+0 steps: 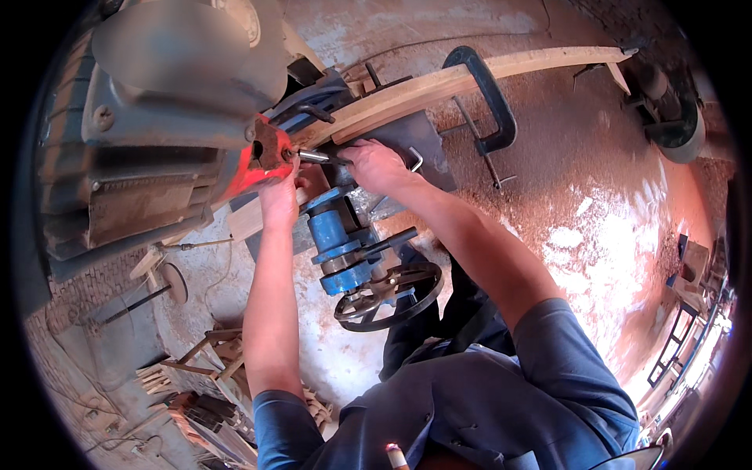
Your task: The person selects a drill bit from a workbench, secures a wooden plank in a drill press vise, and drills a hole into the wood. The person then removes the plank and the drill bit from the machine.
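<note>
between both hands (280,200), a metal bit (313,157)

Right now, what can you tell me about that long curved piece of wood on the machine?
The curved wooden strip is pale, bare and narrow, bowed in a gentle arc. It runs from the machine's chuck area by the right hand out to the upper right, over a sawdust-covered floor. A large dark C-clamp hooks around its middle. Its near end lies on the grey machine table, close to the left hand.
</note>
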Motion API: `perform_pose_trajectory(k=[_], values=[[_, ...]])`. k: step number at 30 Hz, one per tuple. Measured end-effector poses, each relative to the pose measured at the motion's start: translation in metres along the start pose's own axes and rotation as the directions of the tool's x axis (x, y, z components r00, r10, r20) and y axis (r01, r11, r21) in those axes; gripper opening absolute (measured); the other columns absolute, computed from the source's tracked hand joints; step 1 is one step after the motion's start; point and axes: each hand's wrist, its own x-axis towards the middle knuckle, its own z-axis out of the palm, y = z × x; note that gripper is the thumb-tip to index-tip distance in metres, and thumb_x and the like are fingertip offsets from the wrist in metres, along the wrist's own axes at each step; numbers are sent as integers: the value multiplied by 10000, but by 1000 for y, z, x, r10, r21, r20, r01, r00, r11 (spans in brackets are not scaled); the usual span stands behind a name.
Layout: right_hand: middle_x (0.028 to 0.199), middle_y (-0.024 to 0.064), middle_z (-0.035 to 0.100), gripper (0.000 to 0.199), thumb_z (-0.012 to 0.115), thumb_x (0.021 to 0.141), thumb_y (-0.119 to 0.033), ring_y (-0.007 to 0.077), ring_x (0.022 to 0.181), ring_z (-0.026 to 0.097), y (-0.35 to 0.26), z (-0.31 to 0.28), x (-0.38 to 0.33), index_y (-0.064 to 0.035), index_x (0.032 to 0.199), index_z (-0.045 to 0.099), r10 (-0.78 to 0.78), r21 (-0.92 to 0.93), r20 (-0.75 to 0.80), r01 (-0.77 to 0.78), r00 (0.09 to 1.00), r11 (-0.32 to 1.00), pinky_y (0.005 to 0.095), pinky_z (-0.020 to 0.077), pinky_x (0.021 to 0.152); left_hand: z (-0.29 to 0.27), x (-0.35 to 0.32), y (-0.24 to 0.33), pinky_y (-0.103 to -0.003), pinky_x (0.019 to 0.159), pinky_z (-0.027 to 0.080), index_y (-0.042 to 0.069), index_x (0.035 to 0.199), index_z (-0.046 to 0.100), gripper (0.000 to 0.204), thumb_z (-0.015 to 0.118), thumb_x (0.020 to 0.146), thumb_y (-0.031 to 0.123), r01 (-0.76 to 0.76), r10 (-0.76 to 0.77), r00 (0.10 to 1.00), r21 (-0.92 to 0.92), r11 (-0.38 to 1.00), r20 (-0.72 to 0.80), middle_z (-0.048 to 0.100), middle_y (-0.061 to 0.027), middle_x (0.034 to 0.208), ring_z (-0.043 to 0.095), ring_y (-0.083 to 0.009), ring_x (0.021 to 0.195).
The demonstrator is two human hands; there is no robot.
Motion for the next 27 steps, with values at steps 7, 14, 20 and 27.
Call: perform_pose_trajectory(k=[7,14,20,27], values=[[1107,165,661,336,588,889,-211,330,1089,592,0,7,-26,-56,1185,621,181,335,-160,-119,970,935,438,466,948,-7,7,12,-254,510,481,97,1223,526,275,553,966,193,50,-48,998,-62,997,28,626,-69,1159,673,-212,866],[1022,184,668,255,600,897,-192,351,962,635,-9,-13,-57,-21,1072,676,266,598,-237,-75,935,798,399,506,860,-16,16,1,-308,660,579,76,1276,502,358,569,952,213,13,17,991,-223,975,133,616,-113,1176,686,-278,908],[997,175,669,251,609,901,-199,333,930,651,0,-7,-79,-16,1055,684,381,673,-161,-181,911,717,376,511,831,-22,25,-12,-315,732,566,36,1228,532,332,581,944,202,-104,114,987,-86,991,117,631,-121,1115,686,-260,857],[1013,174,673,256,609,907,-186,305,929,663,7,-7,-102,-7,1079,675,415,707,-127,-212,901,674,358,512,820,-22,17,-3,-318,721,555,37,1233,533,331,591,934,168,-109,120,985,-91,990,121,631,-107,1100,681,-265,833]])
